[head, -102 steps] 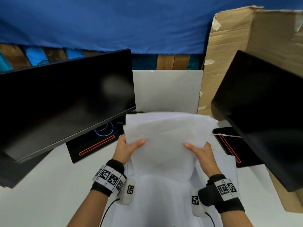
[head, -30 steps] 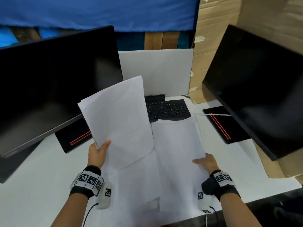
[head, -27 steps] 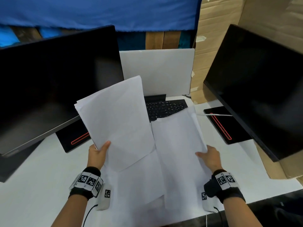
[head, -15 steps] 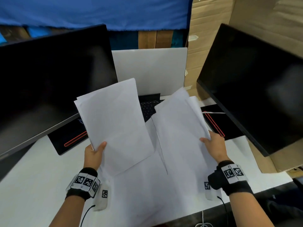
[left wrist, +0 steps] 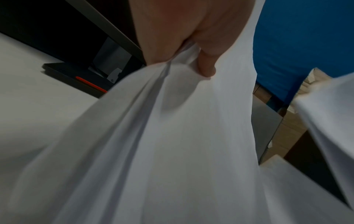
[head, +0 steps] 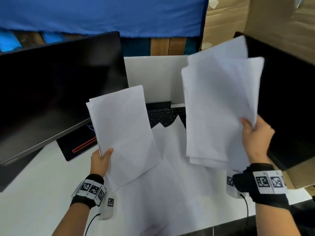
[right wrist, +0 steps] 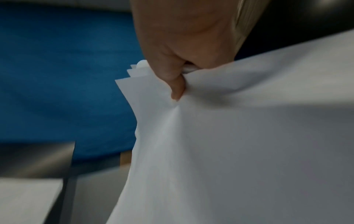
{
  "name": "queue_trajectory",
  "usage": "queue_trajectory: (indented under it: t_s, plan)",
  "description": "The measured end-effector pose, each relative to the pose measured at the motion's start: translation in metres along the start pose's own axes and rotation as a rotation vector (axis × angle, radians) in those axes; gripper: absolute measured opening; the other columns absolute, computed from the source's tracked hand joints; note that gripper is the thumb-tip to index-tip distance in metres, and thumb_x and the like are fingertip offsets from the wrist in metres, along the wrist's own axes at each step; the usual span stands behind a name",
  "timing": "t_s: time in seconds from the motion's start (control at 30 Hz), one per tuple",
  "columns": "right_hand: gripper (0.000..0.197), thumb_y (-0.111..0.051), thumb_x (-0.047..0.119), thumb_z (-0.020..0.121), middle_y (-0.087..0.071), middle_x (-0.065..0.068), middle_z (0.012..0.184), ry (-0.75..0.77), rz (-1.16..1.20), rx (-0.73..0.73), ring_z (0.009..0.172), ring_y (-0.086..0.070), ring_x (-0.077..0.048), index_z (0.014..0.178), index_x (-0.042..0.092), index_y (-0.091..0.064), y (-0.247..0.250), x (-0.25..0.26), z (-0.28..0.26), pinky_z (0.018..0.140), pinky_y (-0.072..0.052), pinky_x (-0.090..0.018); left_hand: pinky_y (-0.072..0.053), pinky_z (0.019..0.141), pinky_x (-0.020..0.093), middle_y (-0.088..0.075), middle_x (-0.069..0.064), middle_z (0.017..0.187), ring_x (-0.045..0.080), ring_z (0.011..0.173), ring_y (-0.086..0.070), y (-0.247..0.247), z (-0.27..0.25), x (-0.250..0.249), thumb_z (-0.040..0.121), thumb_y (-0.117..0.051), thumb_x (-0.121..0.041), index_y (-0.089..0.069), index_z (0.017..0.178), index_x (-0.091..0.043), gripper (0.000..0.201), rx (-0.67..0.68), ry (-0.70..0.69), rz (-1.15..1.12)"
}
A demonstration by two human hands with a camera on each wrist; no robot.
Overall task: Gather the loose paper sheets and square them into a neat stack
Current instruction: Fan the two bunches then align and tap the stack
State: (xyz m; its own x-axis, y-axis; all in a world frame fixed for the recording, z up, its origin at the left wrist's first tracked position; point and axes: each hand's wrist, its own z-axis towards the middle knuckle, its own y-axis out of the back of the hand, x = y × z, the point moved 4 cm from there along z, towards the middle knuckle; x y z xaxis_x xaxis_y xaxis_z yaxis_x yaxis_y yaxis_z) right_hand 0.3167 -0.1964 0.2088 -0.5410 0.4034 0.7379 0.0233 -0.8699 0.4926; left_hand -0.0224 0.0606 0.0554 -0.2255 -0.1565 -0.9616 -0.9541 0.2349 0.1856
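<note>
In the head view, the left hand (head: 100, 160) is in the lower left of the middle area and holds a bundle of white sheets (head: 122, 133) by its lower left edge, thumb on the front side. This bundle is lifted above the desk and leans a little to the left. In the left wrist view the thumb (left wrist: 206, 60) presses on the paper, and the other fingers are hidden behind it.

The right hand (head: 255, 138) is at the right side of the frame and pinches a second bundle of sheets (head: 219, 106) at its right edge. This bundle is held higher, in front of the right monitor (head: 288, 103), and its sheets are not aligned: several corners are fanned out at the top and at the bottom. In the right wrist view the thumb (right wrist: 172, 81) is on the paper, with stepped sheet corners just beside it.

More loose sheets (head: 167, 193) lie flat on the white desk (head: 34, 193) in the lower middle of the frame and cover the near part of a black keyboard (head: 163, 114).

Both wrists carry black bands with square black-and-white code markers (head: 90, 189). No readable writing or brand can be seen; the left monitor (head: 56, 86) in the upper left is dark, and its base (head: 76, 145) has a red line.
</note>
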Motion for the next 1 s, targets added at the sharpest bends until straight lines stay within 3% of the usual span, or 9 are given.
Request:
queue_trajectory:
  t_s: [0.07, 0.1, 0.23, 0.37, 0.43, 0.53, 0.7, 0.87, 1.0]
  plan:
    - [0.023, -0.058, 0.011, 0.084, -0.065, -0.009, 0.082, -0.002, 0.163, -0.070, 0.068, -0.058, 0.013, 0.098, -0.007, -0.062, 0.015, 0.012, 0.012, 0.065, -0.042, -0.008, -0.042, 0.090, 0.034, -0.060, 0.024, 0.116, 0.032, 0.104, -0.058, -0.002, 0.000, -0.010, 0.086, -0.054, -0.007, -0.054, 0.116, 0.007, 0.032, 0.017, -0.016, -0.013]
    - [0.021, -0.058, 0.012, 0.083, -0.062, 0.000, 0.077, -0.016, 0.259, -0.080, 0.063, -0.055, 0.018, 0.096, -0.004, -0.062, 0.020, 0.017, 0.017, 0.061, -0.040, -0.003, -0.041, 0.089, 0.033, -0.060, 0.021, 0.114, 0.028, 0.101, -0.057, -0.005, 0.000, -0.017, 0.086, -0.054, -0.006, -0.053, 0.116, 0.006, 0.032, 0.036, -0.024, -0.026]
    - [0.027, -0.058, 0.011, 0.084, -0.064, 0.007, 0.097, -0.133, 0.528, 0.107, 0.080, -0.060, 0.012, 0.110, 0.019, -0.057, -0.007, 0.025, 0.009, 0.073, -0.049, -0.009, -0.044, 0.085, 0.033, -0.061, 0.015, 0.110, 0.026, 0.096, -0.059, -0.020, 0.000, -0.042, 0.086, -0.056, -0.010, -0.052, 0.117, 0.001, 0.034, 0.122, -0.032, -0.089]
    - [0.031, -0.054, 0.009, 0.087, -0.063, -0.006, 0.113, -0.369, 0.572, 0.442, 0.089, -0.065, -0.007, 0.118, 0.009, -0.053, -0.079, 0.008, -0.034, 0.083, -0.050, -0.028, -0.048, 0.081, 0.032, -0.063, 0.009, 0.109, 0.020, 0.094, -0.062, -0.042, -0.007, -0.062, 0.086, -0.055, -0.020, -0.050, 0.120, -0.007, 0.037, 0.262, -0.085, -0.077]
    - [0.040, -0.053, 0.010, 0.088, -0.059, -0.012, 0.122, -0.471, 0.588, 0.590, 0.103, -0.061, -0.024, 0.127, 0.006, -0.047, -0.106, 0.003, -0.056, 0.084, -0.050, -0.030, -0.049, 0.085, 0.032, -0.062, 0.005, 0.112, 0.016, 0.097, -0.060, -0.052, -0.012, -0.069, 0.090, -0.046, -0.036, -0.051, 0.118, -0.013, 0.037, 0.283, -0.087, -0.105]
    - [0.043, -0.052, 0.006, 0.088, -0.058, -0.009, 0.120, -0.481, 0.643, 0.577, 0.099, -0.060, -0.016, 0.129, 0.011, -0.043, -0.123, 0.005, -0.071, 0.079, -0.050, -0.022, -0.040, 0.101, 0.036, -0.056, 0.001, 0.125, 0.017, 0.113, -0.053, -0.060, -0.019, -0.072, 0.084, -0.022, -0.065, -0.044, 0.129, -0.021, 0.066, 0.339, -0.031, -0.268]
    - [0.054, -0.070, 0.011, 0.075, -0.060, -0.005, 0.119, -0.401, 0.706, 0.546, 0.104, -0.060, -0.016, 0.123, 0.017, -0.046, -0.125, 0.008, -0.071, 0.089, -0.051, -0.034, -0.055, 0.066, 0.014, -0.065, -0.004, 0.098, 0.008, 0.087, -0.065, -0.055, -0.021, -0.082, 0.085, -0.056, -0.010, -0.057, 0.102, -0.023, 0.021, 0.330, -0.193, -0.241]
    - [0.069, -0.077, 0.035, 0.047, -0.065, -0.001, 0.107, -0.403, 0.755, 0.669, 0.097, -0.064, -0.015, 0.111, 0.020, -0.055, -0.127, 0.007, -0.070, 0.079, -0.056, -0.024, -0.052, 0.054, 0.010, -0.074, -0.018, 0.065, -0.001, 0.065, -0.068, -0.054, -0.021, -0.077, 0.068, -0.070, 0.002, -0.060, 0.084, -0.022, 0.030, 0.390, -0.213, -0.237]
    - [0.064, -0.078, 0.030, 0.049, -0.066, -0.006, 0.106, -0.383, 0.753, 0.686, 0.102, -0.063, -0.025, 0.108, 0.016, -0.057, -0.125, 0.010, -0.067, 0.080, -0.056, -0.027, -0.054, 0.057, 0.011, -0.072, -0.023, 0.063, -0.005, 0.063, -0.067, -0.059, -0.019, -0.076, 0.074, -0.065, 0.004, -0.061, 0.080, -0.024, 0.029, 0.395, -0.211, -0.206]
